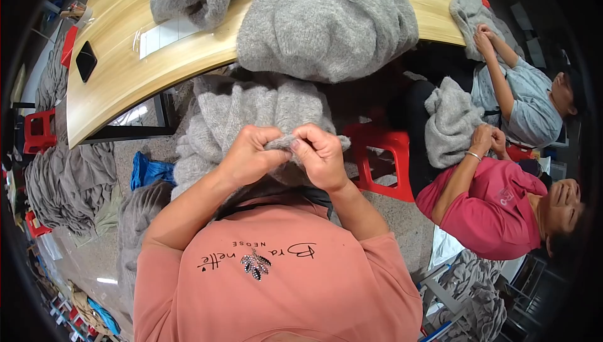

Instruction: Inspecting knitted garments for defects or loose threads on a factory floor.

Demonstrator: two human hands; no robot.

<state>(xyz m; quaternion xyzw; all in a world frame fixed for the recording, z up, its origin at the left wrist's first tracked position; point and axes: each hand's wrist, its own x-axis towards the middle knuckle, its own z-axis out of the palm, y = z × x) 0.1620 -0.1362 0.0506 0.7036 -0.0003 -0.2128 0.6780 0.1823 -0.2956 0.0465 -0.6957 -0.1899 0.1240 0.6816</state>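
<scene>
Looks like some kind of knitwear workshop: a curved wooden table (119, 84) runs across the top of the frame, loaded with fuzzy grey sweaters (326, 21), and more grey piles sit on the floor at the far left (69, 179).

Dead centre, the left hand (248, 157) and right hand (321, 157) are close together, both pinched shut on a small fold of a grey sweater (251, 113). Thumbs press against fingertips, so just the edge of the knit is bunched between them. The rest of it drapes down over the person's lap, probably held up close like that so the stitches can be seen. The fabric is soft, hairy and thick.

On the right side, two other people sit by a red plastic stool (377, 160), each with hands on their own grey knit piece (449, 122). A blue bag (147, 172) lies left of centre, and a dark phone (86, 60) sits on the table at upper left.
</scene>
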